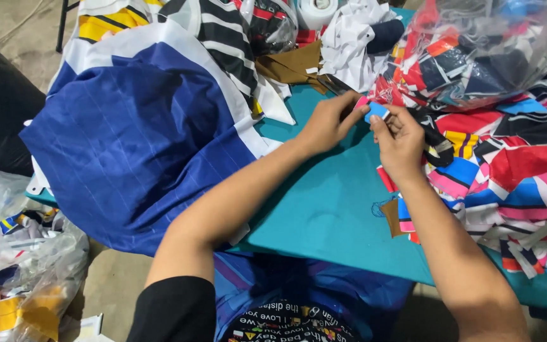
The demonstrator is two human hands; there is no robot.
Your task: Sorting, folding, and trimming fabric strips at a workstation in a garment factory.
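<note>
Both hands meet above the teal tabletop point(324, 209), near its far edge. The right hand point(400, 142) pinches a small light-blue fabric piece point(377, 111) between thumb and forefinger, its other fingers curled loosely beneath. The left hand point(328, 121) closes on the same scrap from the other side, fingertips bent in against its edge, so the piece sits held between the two hands, just clear of the table.

To the right lies a heap of cut fabric pieces point(514, 177) in red, pink, blue, black and white, spreading across that side of the table and touching the right wrist. Behind it stands a clear plastic bag point(476, 50) stuffed with more of the same. To the left, a large navy cloth with white borders point(134, 133) drapes over the table corner, with striped black-and-white fabric point(223, 38) behind it and a brown scrap point(292, 66) near the left hand.

The blue piece looks thin, soft and nearly weightless (it would flop or fold rather than hold a shape), so it seems best held at its edges with fingertips, as it is here; a pinch near a corner would likely keep it flat enough to turn or separate, while a loose hold could let it slip away
</note>
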